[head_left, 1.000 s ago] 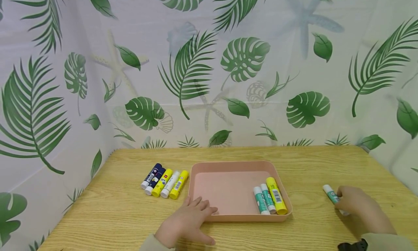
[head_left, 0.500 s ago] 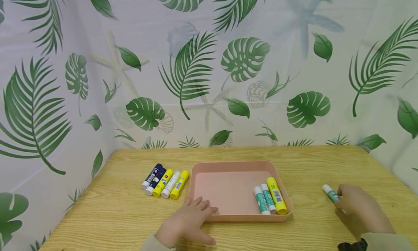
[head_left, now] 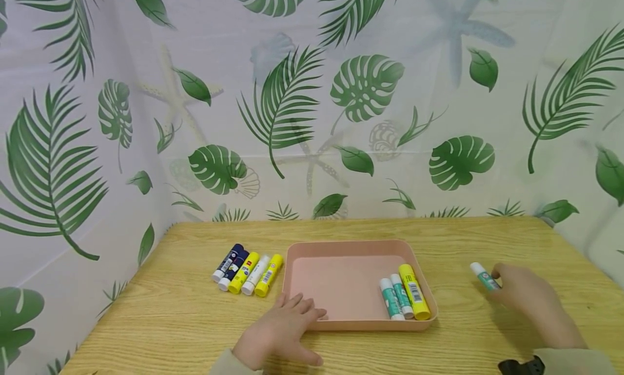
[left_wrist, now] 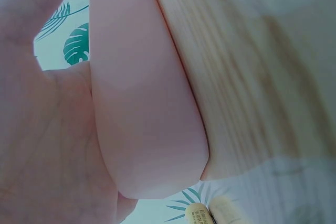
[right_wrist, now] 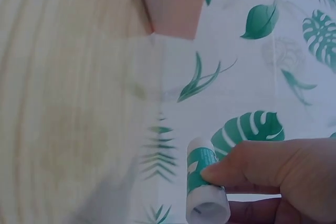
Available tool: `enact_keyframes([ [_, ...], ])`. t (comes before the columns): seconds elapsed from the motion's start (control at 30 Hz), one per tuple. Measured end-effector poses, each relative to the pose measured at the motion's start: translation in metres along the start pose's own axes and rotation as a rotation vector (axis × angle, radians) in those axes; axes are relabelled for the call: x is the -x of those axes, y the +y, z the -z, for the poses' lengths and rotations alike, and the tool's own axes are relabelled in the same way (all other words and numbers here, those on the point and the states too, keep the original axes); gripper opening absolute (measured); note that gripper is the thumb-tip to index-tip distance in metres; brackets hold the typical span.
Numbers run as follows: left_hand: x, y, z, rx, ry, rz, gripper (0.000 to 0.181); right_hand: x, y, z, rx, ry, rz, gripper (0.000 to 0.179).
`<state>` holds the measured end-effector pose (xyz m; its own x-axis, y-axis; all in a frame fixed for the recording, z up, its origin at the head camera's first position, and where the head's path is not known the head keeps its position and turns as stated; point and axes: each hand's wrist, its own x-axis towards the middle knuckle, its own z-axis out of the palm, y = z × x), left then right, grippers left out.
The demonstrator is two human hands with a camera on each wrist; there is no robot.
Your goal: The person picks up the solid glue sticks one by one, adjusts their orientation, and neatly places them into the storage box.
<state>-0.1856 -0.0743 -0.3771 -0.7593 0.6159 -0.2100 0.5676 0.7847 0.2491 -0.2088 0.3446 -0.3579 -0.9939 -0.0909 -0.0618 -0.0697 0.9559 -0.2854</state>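
Note:
My right hand (head_left: 528, 293) pinches a green and white glue stick (head_left: 485, 277) between thumb and fingers, to the right of the tray. In the right wrist view that glue stick (right_wrist: 201, 174) is tilted, its white end toward the camera. My left hand (head_left: 285, 330) rests with spread fingers on the near left corner of a pink tray (head_left: 361, 325); the left wrist view shows the palm against the tray's outer wall (left_wrist: 142, 87). Inside the tray's right end lie two green and white glue sticks (head_left: 391, 299) and a larger yellow glue stick (head_left: 414, 292), side by side.
Left of the tray, several glue sticks lie in a slanted row on the wooden table (head_left: 161, 321): dark blue ones (head_left: 228, 264), yellow ones (head_left: 269, 276) and a white one (head_left: 255, 276). A leaf-patterned cloth (head_left: 302, 104) hangs behind and beside the table.
My right hand has lifted the green and white glue stick off the table and moved it slightly left and away from me. The left hand and the tray have stayed in place.

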Motion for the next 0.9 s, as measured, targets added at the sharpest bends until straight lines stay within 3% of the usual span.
enact_keyframes([
  [0.33, 0.001, 0.000, -0.001, -0.011, 0.002, 0.008, 0.077, 0.000, -0.045, 0.011, 0.001, 0.066, 0.046, 0.038],
  [0.77, 0.001, 0.000, -0.001, -0.028, 0.013, -0.002, 0.076, -0.001, -0.114, 0.004, -0.070, 0.155, 0.089, 0.031],
  [0.9, 0.001, 0.001, -0.001, -0.035, 0.022, -0.007, 0.077, -0.005, -0.133, -0.001, -0.097, 0.145, 0.098, 0.030],
])
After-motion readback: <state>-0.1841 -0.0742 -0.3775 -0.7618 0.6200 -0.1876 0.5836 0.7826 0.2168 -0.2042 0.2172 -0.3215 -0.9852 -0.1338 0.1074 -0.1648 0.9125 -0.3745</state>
